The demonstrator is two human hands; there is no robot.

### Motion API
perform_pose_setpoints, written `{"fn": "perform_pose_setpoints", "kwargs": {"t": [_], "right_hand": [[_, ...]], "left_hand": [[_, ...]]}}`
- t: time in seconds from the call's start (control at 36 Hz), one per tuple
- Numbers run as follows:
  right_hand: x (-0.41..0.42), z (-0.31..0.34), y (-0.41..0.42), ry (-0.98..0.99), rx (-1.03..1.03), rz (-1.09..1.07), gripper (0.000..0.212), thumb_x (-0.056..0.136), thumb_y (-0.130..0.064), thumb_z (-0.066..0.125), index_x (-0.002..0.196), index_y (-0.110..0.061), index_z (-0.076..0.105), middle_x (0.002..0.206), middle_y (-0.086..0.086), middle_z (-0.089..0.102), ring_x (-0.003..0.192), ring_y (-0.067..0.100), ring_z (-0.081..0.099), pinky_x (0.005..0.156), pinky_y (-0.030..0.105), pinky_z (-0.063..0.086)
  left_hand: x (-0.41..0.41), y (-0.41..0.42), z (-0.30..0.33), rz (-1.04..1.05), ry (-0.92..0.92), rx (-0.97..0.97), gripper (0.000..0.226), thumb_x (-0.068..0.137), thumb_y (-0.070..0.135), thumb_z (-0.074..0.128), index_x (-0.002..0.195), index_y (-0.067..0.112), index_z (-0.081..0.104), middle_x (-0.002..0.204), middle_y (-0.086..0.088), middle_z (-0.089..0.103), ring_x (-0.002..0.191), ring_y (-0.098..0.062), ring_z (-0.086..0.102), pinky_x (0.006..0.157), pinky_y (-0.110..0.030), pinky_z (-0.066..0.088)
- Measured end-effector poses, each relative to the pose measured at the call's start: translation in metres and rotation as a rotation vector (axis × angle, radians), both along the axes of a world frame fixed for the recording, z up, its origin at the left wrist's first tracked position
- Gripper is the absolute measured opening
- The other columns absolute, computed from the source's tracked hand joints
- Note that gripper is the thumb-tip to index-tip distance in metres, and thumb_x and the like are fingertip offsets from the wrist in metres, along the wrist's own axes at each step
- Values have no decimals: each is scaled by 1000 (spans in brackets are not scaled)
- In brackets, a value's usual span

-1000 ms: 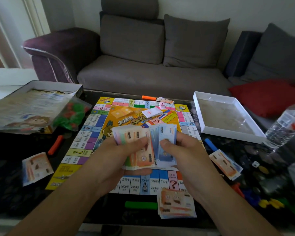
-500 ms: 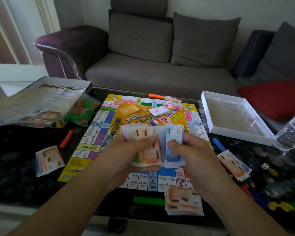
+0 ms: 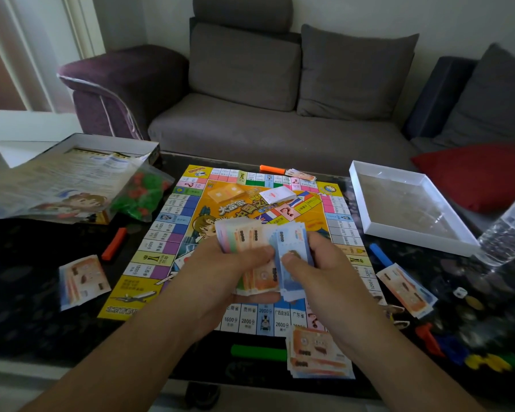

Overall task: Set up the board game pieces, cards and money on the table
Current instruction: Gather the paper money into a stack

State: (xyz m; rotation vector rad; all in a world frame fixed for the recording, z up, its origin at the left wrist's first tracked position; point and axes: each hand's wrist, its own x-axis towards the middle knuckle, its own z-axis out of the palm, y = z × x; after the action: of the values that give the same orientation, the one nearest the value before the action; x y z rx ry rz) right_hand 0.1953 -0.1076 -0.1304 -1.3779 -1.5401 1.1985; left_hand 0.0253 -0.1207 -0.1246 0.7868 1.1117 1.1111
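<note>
Orange and blue play money [image 3: 262,251] is fanned out above the middle of the game board [image 3: 173,230]; the left hand [image 3: 217,281] grips the thicker bundle with its thumb curled across the orange notes, and the right hand [image 3: 318,275] pinches the blue notes at the fan's right edge, thumb on top. Four smaller piles of notes lie around the board on the dark table [image 3: 27,307]: a left pile [image 3: 82,281], a right pile [image 3: 406,288], a near pile [image 3: 318,355] just under the right wrist, and a far pile [image 3: 302,174] at the board's back edge; beside each sits a coloured bar (red [image 3: 114,243], blue [image 3: 381,255], green [image 3: 257,352], orange [image 3: 271,169]). White cards [image 3: 277,194] rest near the board's centre. To the left lies a bag of red and green pieces [image 3: 140,194]; to the right an open white box tray [image 3: 411,233] and what seems to be a die [image 3: 460,292], too small to be sure.
</note>
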Motion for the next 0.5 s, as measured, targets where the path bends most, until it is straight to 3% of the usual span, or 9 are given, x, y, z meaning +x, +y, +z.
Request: {"fn": "perform_pose_setpoints", "kwargs": {"t": [0.19,0.36,0.5], "right_hand": [[2,1,1,-37,4,-7,23,107,-28,58,122,-44,65,110,-19,73,93,-4,70,72,25,60],[8,4,3,-3,15,-67,24,106,-24,59,122,-37,71,103,-18,76,90,-2,72,63,19,56],[13,6,4,1,36,-69,26,105,-23,60,124,-37,72,107,-20,76,95,-2,72,72,23,57]], "left_hand": [[0,-2,4,-35,-50,-13,23,90,14,76,112,10,77,107,-17,79,95,-37,77,77,-52,64],[0,-1,10,-74,-182,-57,24,101,3,58,122,3,70,113,-22,77,102,-41,75,80,-57,63],[0,-2,8,-77,-142,-11,26,100,2,60,123,4,70,115,-20,77,103,-40,75,80,-59,63]]}}
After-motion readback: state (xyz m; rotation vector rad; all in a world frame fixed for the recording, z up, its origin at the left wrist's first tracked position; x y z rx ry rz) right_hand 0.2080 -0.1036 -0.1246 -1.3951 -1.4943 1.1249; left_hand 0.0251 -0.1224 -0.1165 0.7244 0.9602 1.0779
